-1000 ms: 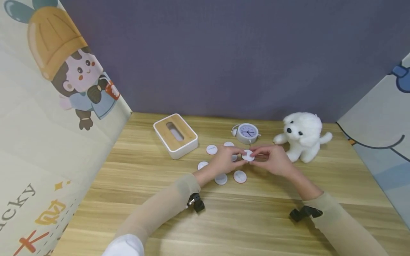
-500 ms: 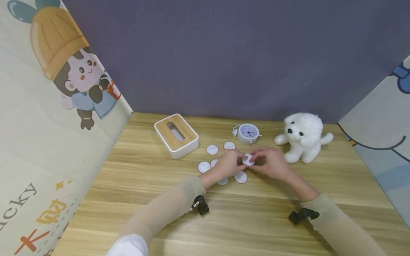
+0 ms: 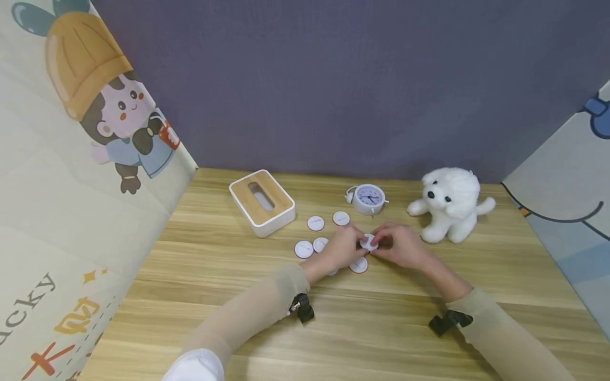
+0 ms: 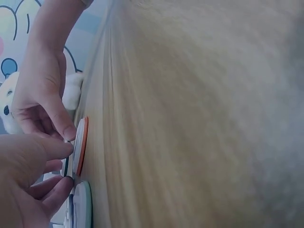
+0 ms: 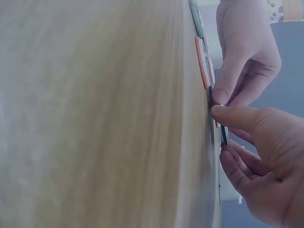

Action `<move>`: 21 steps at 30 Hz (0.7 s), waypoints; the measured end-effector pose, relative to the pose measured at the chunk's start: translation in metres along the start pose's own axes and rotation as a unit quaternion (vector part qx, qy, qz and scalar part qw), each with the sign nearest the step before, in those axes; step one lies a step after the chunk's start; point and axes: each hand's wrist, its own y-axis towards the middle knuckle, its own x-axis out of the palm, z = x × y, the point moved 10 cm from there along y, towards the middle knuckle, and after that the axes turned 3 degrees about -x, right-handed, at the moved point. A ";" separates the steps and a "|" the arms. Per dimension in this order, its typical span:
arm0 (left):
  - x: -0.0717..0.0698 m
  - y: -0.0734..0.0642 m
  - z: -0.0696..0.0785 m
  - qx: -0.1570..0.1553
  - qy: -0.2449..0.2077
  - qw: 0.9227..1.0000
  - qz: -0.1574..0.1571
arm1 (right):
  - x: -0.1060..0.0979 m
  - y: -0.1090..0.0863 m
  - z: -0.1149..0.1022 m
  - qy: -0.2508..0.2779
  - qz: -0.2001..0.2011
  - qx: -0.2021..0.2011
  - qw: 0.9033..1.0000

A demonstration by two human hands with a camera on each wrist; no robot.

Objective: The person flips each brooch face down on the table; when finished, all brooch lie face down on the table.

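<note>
Both hands pinch one small round white disc [image 3: 369,242] from opposite sides, close over the table. My left hand [image 3: 339,247] grips its left edge, with thumb and fingers curled. On the other side my right hand [image 3: 401,246] holds it between thumb and fingertips. Seen edge-on in the right wrist view, the held disc [image 5: 224,135] has a dark rim. An orange-rimmed disc [image 4: 81,146] and a green-rimmed disc [image 4: 85,206] lie just beside the fingers in the left wrist view. Further white discs [image 3: 304,249] lie around the left hand, one partly hidden under its wrist.
Behind the hands stands a white alarm clock [image 3: 369,199]. A white plush dog [image 3: 450,203] sits at the right, and a tissue box [image 3: 262,203] with a wooden lid is at the back left. The wooden table [image 3: 267,328] ends at a dark wall [image 3: 305,90].
Both hands have drawn the pinched disc slightly toward the person. The left hand has shifted right, uncovering a disc at its left and covering most of one near its wrist.
</note>
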 end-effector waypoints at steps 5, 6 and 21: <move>0.002 0.000 0.003 -0.001 0.015 1.000 -0.009 | 0.002 -0.002 0.002 0.008 -0.008 0.006 1.000; 0.002 0.000 0.003 -0.003 0.017 1.000 -0.010 | 0.003 -0.002 0.003 0.010 -0.011 0.011 1.000; 0.004 0.001 -0.001 -0.015 0.024 1.000 -0.012 | 0.005 -0.002 0.005 -0.008 -0.021 0.018 1.000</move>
